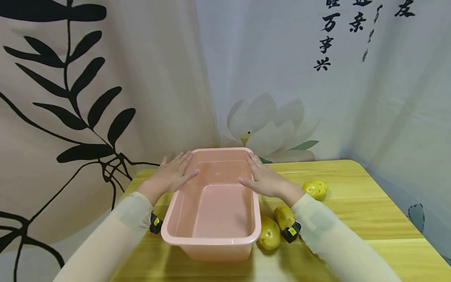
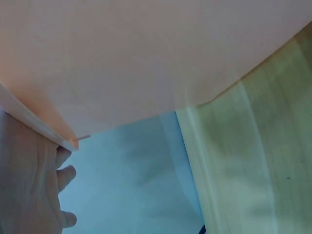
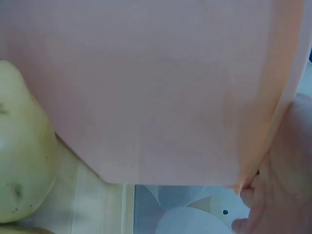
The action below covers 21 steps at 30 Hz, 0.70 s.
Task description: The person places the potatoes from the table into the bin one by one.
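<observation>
A pink plastic basin (image 1: pixel 211 241) stands upright on the table, its inside bare in the head view. My left hand (image 1: pixel 170 176) rests on the far part of its left rim, fingers straight and thumb reaching over the edge. On the opposite rim lies my right hand (image 1: pixel 266 178), fingers extended and its thumb pointing inward. From the left wrist, the palm (image 2: pixel 27 180) shows right at the rim's underside. The right wrist view has the basin's outer wall (image 3: pixel 146 92) filling most of the picture.
Two yellow potatoes, a near one (image 1: pixel 269 234) and another (image 1: pixel 284 217), sit close to the basin's right side, under my right forearm. A third potato (image 1: pixel 315 190) lies farther right. The wooden table (image 1: pixel 352 219) ends at the back before a printed curtain (image 1: pixel 169 78).
</observation>
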### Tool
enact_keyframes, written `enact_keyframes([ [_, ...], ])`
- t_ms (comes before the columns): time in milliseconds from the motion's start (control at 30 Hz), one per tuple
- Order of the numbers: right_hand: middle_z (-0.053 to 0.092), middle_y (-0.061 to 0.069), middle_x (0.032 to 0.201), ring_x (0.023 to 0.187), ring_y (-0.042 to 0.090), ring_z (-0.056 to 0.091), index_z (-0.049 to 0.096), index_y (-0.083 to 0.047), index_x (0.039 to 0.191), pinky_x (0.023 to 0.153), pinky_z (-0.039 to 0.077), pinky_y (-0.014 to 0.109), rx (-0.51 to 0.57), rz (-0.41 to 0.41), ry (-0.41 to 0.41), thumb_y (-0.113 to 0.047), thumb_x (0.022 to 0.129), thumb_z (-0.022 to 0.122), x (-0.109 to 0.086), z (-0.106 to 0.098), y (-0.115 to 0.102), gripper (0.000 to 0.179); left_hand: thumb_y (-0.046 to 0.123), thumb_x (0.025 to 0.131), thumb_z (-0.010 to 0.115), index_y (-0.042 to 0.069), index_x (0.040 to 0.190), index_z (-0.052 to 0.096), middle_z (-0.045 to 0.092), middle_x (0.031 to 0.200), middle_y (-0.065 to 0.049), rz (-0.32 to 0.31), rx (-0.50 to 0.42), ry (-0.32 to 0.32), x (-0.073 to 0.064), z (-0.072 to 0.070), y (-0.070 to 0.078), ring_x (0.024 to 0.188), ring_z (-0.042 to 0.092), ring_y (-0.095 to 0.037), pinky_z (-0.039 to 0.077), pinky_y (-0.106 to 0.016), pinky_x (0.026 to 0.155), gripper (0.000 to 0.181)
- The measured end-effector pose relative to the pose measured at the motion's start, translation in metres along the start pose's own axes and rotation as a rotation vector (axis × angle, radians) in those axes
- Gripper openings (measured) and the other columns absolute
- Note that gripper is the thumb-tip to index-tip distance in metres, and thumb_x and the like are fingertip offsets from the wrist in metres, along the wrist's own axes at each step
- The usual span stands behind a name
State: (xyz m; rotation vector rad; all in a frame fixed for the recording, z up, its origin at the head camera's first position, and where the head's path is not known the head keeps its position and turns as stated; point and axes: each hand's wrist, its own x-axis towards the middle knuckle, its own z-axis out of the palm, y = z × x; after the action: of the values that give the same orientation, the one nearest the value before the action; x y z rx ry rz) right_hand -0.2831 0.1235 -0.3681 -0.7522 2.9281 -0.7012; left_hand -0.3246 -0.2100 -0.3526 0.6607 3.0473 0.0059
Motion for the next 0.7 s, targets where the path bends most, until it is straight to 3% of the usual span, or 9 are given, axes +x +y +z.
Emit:
enact_keyframes([
  [233,-0.009,0.010,0.161,0.146,0.027,-0.005,-0.004,-0.008,0.154,0.116,0.010,0.050,0.011,-0.029,-0.025,-0.068,0.093,0.033,0.000,0.002,-0.002,0.093,0.074,0.091,0.010,0.014,0.156,0.003,0.000,0.161,-0.003,-0.032,-0.013,0.010,-0.015,0.003,0.002,0.147,0.001,-0.027,-0.004,-0.066,0.109,0.089],
  [433,-0.009,0.006,0.161,0.146,0.022,-0.005,-0.002,-0.008,0.154,0.117,0.010,0.048,-0.014,-0.027,-0.034,-0.068,0.094,0.031,-0.002,0.005,-0.008,0.092,0.065,0.097,0.021,0.009,0.155,0.008,0.003,0.161,-0.007,-0.018,-0.012,0.050,-0.029,0.003,0.002,0.147,0.004,-0.031,-0.003,-0.068,0.108,0.082],
  [700,-0.008,0.005,0.161,0.146,0.018,-0.007,-0.003,-0.011,0.154,0.116,0.007,0.048,-0.012,-0.019,-0.042,-0.059,0.098,0.038,-0.011,0.008,-0.018,0.084,0.065,0.097,0.021,0.008,0.155,0.008,0.003,0.161,-0.008,-0.018,-0.036,0.048,-0.047,0.004,0.005,0.147,0.003,-0.031,-0.002,-0.067,0.109,0.082],
])
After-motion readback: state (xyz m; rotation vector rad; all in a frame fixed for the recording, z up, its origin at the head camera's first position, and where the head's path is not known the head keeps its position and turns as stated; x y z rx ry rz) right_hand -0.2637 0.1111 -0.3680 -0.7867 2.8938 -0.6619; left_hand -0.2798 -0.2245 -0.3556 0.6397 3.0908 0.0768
